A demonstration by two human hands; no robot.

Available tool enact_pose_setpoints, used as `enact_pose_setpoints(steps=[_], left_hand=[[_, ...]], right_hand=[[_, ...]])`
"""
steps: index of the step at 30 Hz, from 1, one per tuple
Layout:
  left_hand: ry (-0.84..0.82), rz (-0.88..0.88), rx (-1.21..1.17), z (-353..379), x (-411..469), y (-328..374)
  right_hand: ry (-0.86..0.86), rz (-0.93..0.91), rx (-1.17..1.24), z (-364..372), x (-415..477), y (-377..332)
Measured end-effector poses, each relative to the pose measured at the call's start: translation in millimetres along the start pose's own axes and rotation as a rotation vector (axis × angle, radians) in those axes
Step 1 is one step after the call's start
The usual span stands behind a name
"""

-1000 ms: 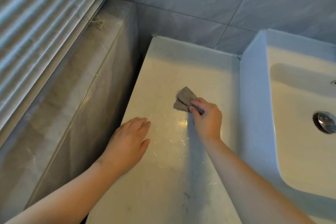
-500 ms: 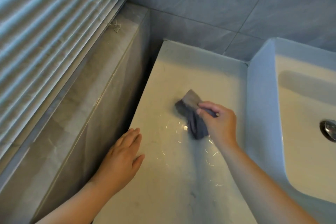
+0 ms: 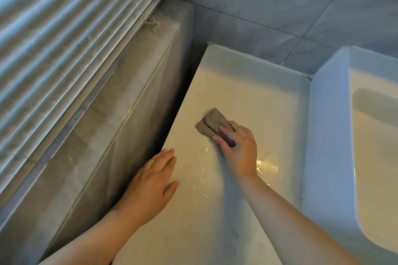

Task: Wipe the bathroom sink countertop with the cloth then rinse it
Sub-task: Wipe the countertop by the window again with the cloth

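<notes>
cloth (image 3: 213,123) flat again | pinched under right hand (image 3: 239,148) | on countertop (image 3: 247,84)

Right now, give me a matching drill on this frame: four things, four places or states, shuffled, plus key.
Things:
1. left hand
2. right hand
3. cloth
4. sink

Places or states:
a. grey, folded, on the countertop
b. white, rises along the countertop's right side
c. lies flat near the countertop's left edge, holds nothing
d. grips the cloth

Pairs: 1-c, 2-d, 3-a, 4-b
</notes>
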State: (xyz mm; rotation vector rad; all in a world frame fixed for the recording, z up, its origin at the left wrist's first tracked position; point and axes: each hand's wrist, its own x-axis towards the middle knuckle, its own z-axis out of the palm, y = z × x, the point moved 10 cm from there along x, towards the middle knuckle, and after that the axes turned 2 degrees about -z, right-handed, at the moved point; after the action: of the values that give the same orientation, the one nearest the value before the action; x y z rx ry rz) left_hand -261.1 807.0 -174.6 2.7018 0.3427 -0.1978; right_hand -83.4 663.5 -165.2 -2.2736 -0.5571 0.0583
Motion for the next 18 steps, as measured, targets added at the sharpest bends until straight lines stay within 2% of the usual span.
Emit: enact_pose_setpoints(steps=[5, 9, 13, 15, 18], left_hand=[[-0.012, -0.025, -0.086, -4.3, -9.6, -5.7], [-0.014, -0.043, -0.098, -2.0, -22.1, -10.4], [-0.006, -0.055, -0.105, -0.2, -25.6, -12.0], [-0.005, -0.061, -0.109, -0.8, -25.0, -9.8], [-0.004, -0.055, -0.132, -3.2, -24.0, -7.6]], right_hand=[[-0.036, -0.046, -0.004, 2.7, -28.9, -18.5], [-0.126, 0.006, 0.133, 1.5, -40.4, -27.4], [0.028, 0.084, 0.294, -35.1, -9.7, -24.8], [0.072, 0.079, 0.263, -47.3, 24.2, -19.9], [0.013, 0.114, 0.123, -33.3, 60.0, -1.0]])
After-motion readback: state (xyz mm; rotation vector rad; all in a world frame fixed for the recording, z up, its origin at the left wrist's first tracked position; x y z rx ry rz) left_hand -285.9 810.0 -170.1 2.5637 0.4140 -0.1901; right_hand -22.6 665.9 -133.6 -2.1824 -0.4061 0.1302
